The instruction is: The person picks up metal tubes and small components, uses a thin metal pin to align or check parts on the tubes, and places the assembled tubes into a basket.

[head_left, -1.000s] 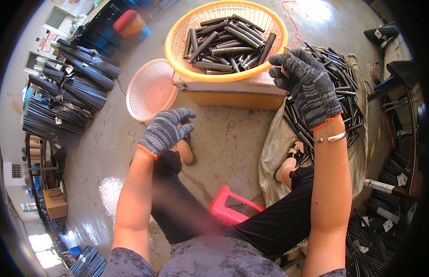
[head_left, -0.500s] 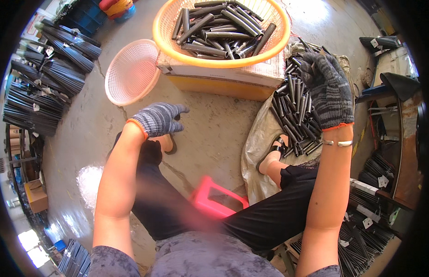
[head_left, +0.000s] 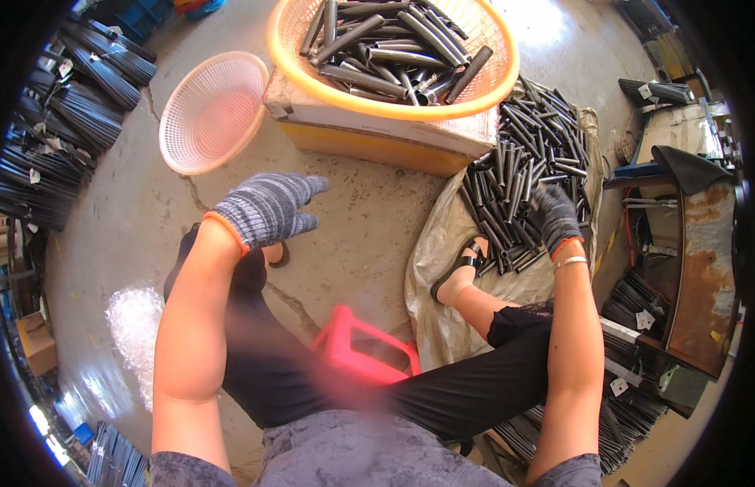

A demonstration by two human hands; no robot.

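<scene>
My left hand [head_left: 268,209], in a grey knit glove with an orange cuff, hovers above the floor left of the box with its fingers stretched out and nothing in them. Over on the right, my right hand [head_left: 557,217] wears a matching glove and reaches down to the near right part of a heap of short black tubes [head_left: 519,166]. Its fingers are blurred against the tubes, so their grip is unclear. The heap lies on a pale woven sheet [head_left: 433,268]. In front of me an orange-rimmed basket [head_left: 394,109] holds many similar tubes.
The basket stands on a cardboard box [head_left: 377,146]. A pink basket [head_left: 211,114] rests on the floor to its left. A red plastic stool [head_left: 365,361] is between my legs. Bundles of long black rods [head_left: 89,114] line the left; a rusty-topped table [head_left: 706,268] stands right.
My right hand has come down and nearer to me, from above the far part of the heap to its near right part. My left hand stays outstretched, almost unmoved. The view has shifted slightly.
</scene>
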